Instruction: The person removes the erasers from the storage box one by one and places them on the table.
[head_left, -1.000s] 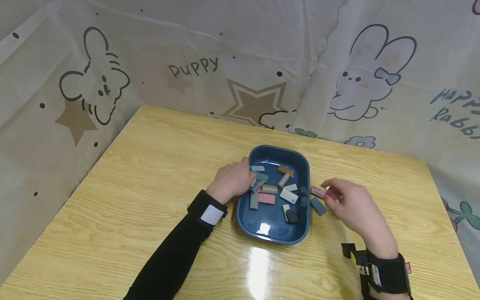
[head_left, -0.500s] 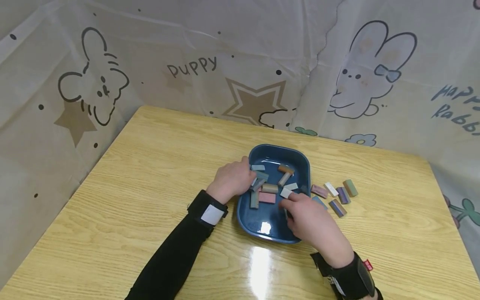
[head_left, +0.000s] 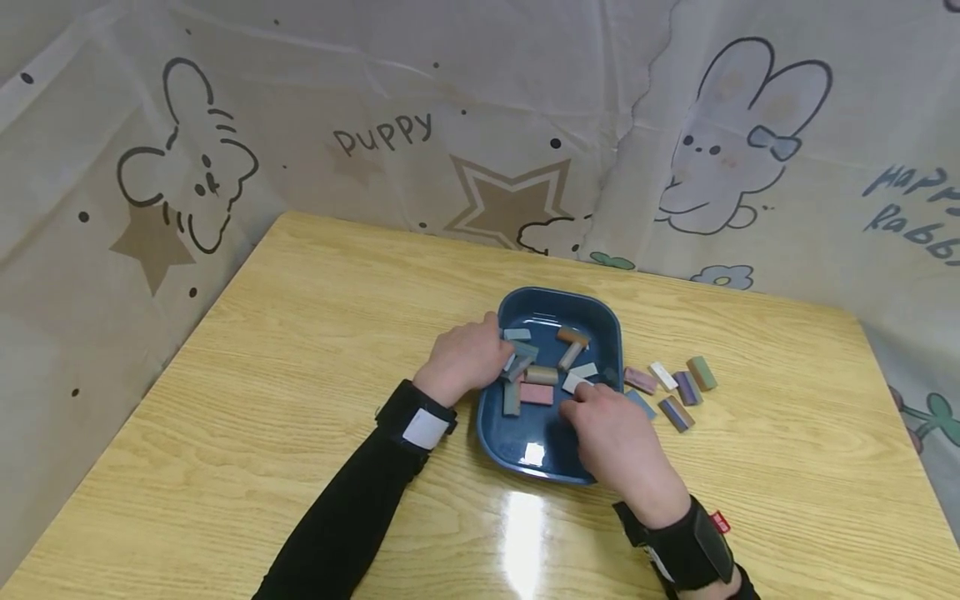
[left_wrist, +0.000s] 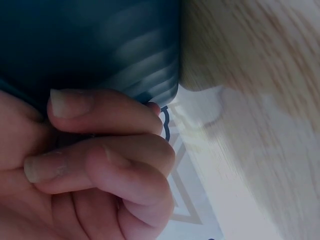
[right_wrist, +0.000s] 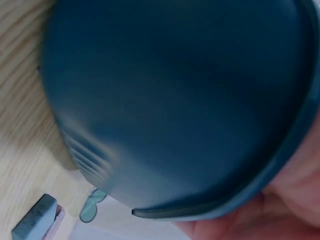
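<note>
While the left hand [head_left: 465, 360] grips the tray [head_left: 517, 442], the right hand [head_left: 621, 442], its grasp (if any) hidden, should rise straight, avoiding the white blocks [head_left: 574, 382] just beyond its fingers [head_left: 570, 412].

One left hand [head_left: 467, 358] and one right hand [head_left: 618, 442] are counted, and two black wrist straps [head_left: 678, 542]. On one table [head_left: 315, 333], one blue tray [head_left: 504, 442] and six small blocks [head_left: 687, 388] are seen; inside the tray, at least ten other blocks [head_left: 537, 394].

A pale sheet [head_left: 480, 58] printed with a rabbit [head_left: 723, 179] and brown stars [head_left: 506, 204] backs a wood-grain table [head_left: 337, 325]
</note>
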